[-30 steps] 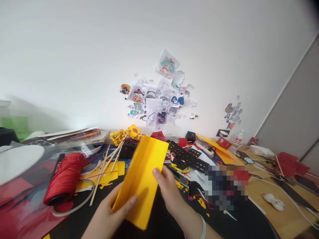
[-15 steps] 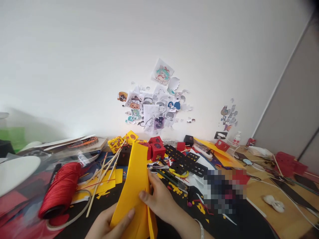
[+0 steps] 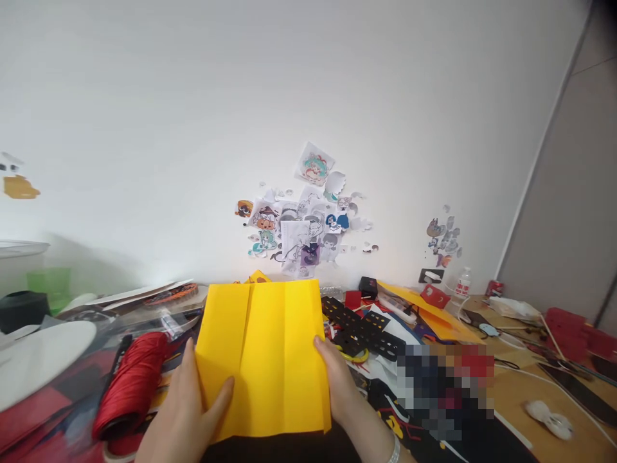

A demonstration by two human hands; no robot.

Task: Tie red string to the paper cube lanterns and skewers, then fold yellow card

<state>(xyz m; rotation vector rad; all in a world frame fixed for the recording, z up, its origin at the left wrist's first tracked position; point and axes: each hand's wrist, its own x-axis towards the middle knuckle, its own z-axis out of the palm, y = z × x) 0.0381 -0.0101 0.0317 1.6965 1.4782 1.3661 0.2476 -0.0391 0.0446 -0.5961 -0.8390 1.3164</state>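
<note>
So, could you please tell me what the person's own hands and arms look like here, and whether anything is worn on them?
Both hands are bare, with no gloves and no sleeves in sight. The left hand shows no ring or band that I can make out. The right hand has a pale bracelet at the wrist, right at the picture's lower edge. Nails are short and unpainted as far as shows.

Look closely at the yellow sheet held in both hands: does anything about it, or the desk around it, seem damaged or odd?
The yellow sheet, held by the left hand and right hand, is creased lengthwise but shows no tear. A pixelated patch hides part of the cluttered desk.
</note>
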